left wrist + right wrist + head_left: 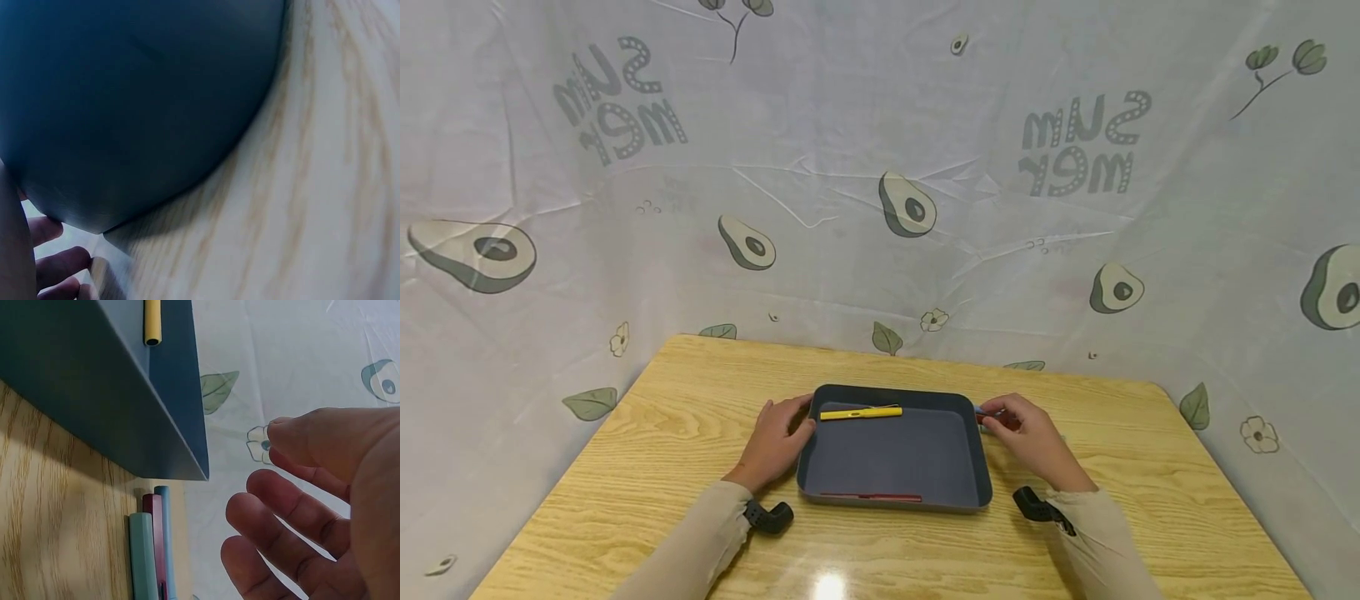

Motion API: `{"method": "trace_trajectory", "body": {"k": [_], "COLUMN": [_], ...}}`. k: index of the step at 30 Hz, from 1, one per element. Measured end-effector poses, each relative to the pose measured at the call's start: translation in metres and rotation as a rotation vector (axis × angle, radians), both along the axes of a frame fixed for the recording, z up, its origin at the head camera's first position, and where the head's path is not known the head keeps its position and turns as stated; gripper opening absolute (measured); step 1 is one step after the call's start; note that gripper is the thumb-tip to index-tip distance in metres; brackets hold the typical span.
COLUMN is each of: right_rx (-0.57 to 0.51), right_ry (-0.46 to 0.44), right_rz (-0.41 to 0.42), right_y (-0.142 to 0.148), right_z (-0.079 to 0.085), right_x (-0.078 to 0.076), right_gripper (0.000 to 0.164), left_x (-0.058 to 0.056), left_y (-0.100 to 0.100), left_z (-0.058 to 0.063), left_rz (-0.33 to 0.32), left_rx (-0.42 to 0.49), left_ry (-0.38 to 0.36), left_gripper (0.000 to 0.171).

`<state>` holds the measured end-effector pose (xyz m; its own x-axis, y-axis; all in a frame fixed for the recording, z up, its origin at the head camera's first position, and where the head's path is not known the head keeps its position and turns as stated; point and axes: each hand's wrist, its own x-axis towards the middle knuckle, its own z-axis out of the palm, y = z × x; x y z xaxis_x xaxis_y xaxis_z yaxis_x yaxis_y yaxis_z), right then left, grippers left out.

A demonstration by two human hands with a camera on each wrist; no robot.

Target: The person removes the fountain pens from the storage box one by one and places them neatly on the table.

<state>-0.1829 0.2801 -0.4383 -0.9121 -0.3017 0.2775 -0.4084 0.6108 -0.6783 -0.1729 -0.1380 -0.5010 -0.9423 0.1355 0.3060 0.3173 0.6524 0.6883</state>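
Observation:
A dark grey-blue rectangular tray (895, 454) sits on the table. My left hand (777, 437) holds its left rim near the far corner, the thumb over the rim and the fingers outside. In the left wrist view, fingertips (65, 265) show beside the tray's dark wall (144, 112). A yellow pen (861, 412) lies inside along the far side, a red pen (880, 497) along the near side. Right of the tray, my right hand (1028, 435) hovers with fingers apart, holding nothing. Close by lie a teal pen (144, 556), a dark red pen (156, 537) and a blue pen (164, 519).
The wooden table (715, 379) extends on both sides of the tray. Behind it hangs a pale curtain (820, 275) printed with avocados, leaves and lettering. Each wrist carries a black camera mount, such as the left one (769, 517).

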Motion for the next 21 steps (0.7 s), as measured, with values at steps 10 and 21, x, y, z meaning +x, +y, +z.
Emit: {"method": "trace_trajectory", "body": {"k": [10, 21], "right_rx": [0.066, 0.129], "right_ry": [0.041, 0.048], "right_rz": [0.036, 0.071], "right_y": [-0.009, -0.046], "right_z": [0.004, 0.019], "right_x": [0.000, -0.006], "right_gripper": [0.022, 0.024], "left_x": [-0.002, -0.005], "left_y": [0.002, 0.003], "left_z": [0.002, 0.002], "left_rz": [0.014, 0.021], "left_rx": [-0.013, -0.014], "left_ry": [-0.015, -0.025], "left_gripper": [0.049, 0.049]}}
